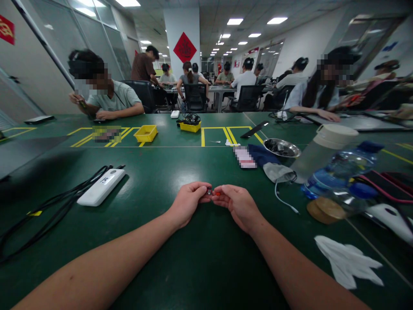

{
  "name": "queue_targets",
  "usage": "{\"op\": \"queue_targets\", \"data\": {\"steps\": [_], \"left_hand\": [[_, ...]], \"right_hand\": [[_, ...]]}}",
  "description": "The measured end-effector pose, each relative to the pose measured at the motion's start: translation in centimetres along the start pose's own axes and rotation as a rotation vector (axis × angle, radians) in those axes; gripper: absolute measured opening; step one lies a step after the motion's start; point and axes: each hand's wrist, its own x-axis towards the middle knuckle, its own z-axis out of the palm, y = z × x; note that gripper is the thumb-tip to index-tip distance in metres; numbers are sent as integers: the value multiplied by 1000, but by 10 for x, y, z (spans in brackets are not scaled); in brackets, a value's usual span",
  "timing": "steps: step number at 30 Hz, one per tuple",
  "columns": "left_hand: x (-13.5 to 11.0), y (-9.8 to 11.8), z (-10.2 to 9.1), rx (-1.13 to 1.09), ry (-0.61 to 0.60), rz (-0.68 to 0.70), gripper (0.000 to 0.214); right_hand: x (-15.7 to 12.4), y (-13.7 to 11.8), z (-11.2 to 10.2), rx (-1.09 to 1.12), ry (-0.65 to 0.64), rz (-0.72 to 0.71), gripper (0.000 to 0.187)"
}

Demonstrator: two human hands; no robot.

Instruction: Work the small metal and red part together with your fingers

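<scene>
Close together over the middle of the green table [155,168], both my hands work with small parts. Between thumb and fingers, my left hand [189,200] pinches a small dark piece with a shiny metal spot [209,190]. A tiny orange-red piece [218,193] sits at the fingertips of my right hand [239,202], which is closed in a pinch. The two pieces are nearly touching; whether they are joined I cannot tell. Their exact kind is too small to make out.
On the left lies a white power bank [102,188] with black cables. Farther back stand yellow bins [146,134]. To the right are a metal bowl [282,148], a plastic bottle [343,168], a tumbler [322,150], a white cable [285,200] and white gloves [348,260]. Other people sit across the table.
</scene>
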Motion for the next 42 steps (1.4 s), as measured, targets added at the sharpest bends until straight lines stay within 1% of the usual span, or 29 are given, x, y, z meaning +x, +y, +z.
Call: {"op": "queue_targets", "data": {"steps": [6, 17, 20, 24, 29, 42], "left_hand": [[-1, 2, 1, 46, 2, 8, 20], [-2, 1, 1, 118, -55, 69, 27], [-1, 2, 1, 85, -66, 51, 30], [0, 1, 0, 28, -73, 9, 24], [0, 0, 0, -5, -36, -4, 20], [0, 1, -1, -31, -44, -12, 21]], "right_hand": [[1, 2, -2, -18, 41, -5, 11], [0, 2, 1, -15, 61, -37, 15], [0, 3, 1, -42, 52, -63, 17], [-1, 3, 1, -72, 27, -80, 18], [-2, 1, 1, -11, 5, -57, 15], [-2, 2, 0, 28, -15, -43, 11]]}}
